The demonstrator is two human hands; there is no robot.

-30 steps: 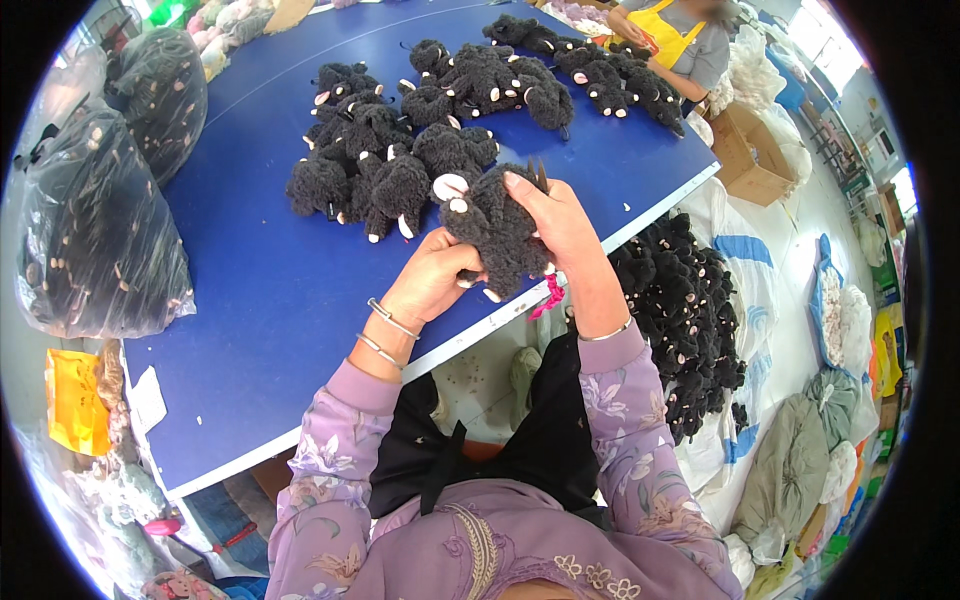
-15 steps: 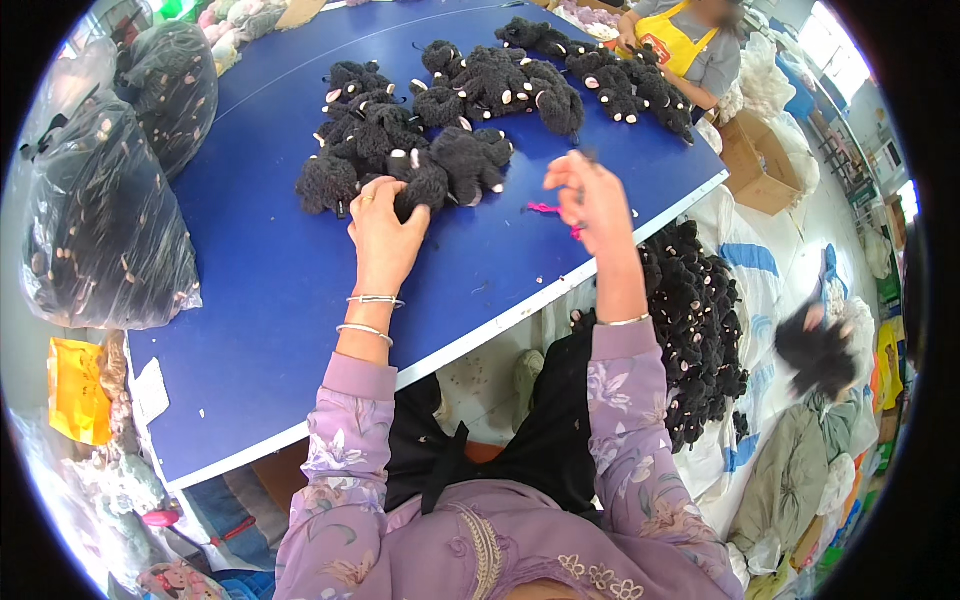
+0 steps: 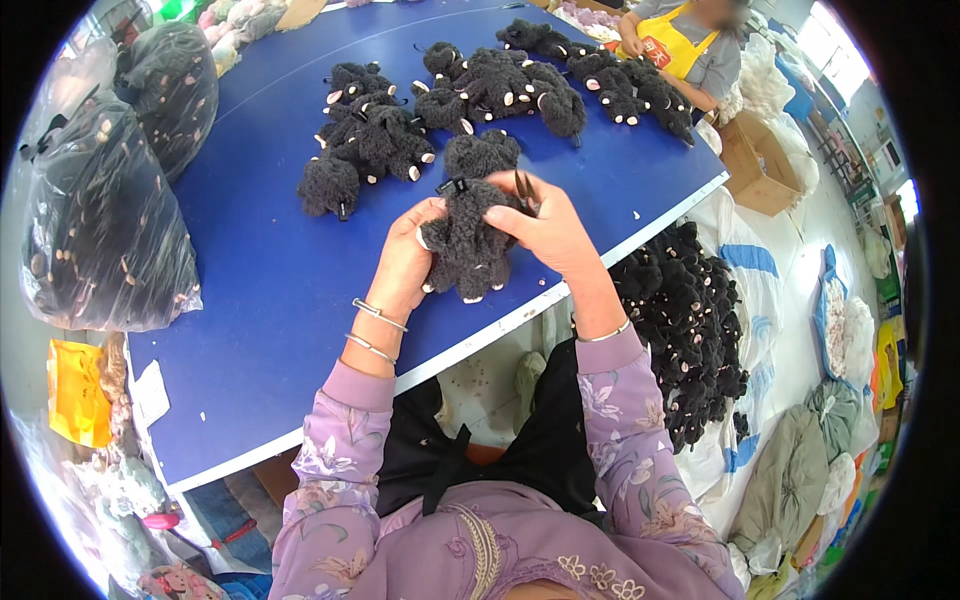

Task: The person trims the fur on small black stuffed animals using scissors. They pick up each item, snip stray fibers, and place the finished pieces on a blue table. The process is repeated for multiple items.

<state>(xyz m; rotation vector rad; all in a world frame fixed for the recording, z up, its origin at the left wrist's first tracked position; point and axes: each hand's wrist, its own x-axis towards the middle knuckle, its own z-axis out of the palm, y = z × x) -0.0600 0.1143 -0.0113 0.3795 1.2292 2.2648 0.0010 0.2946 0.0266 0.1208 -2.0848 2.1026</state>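
A black curly plush toy with pale paw tips is held between my two hands above the near part of the blue table. My left hand grips its left side, thumb on the fabric. Around its upper right side close the fingers of my right hand. Dark pointed blades, apparently thread snips, stick up from that same hand; their handle is hidden. A small black strip shows at the toy's neck. Just beyond lie more black plush toys in a loose heap.
The blue table ends at a white edge in front of me. Clear bags of black toys stand at left. A pile of black toys lies below the right edge, by a cardboard box. A co-worker in a yellow apron sits at far right.
My left hand has drawn a plush toy from the heap toward me, and my right hand has come left onto it. A black toy blurred in mid-air at right is gone from there.
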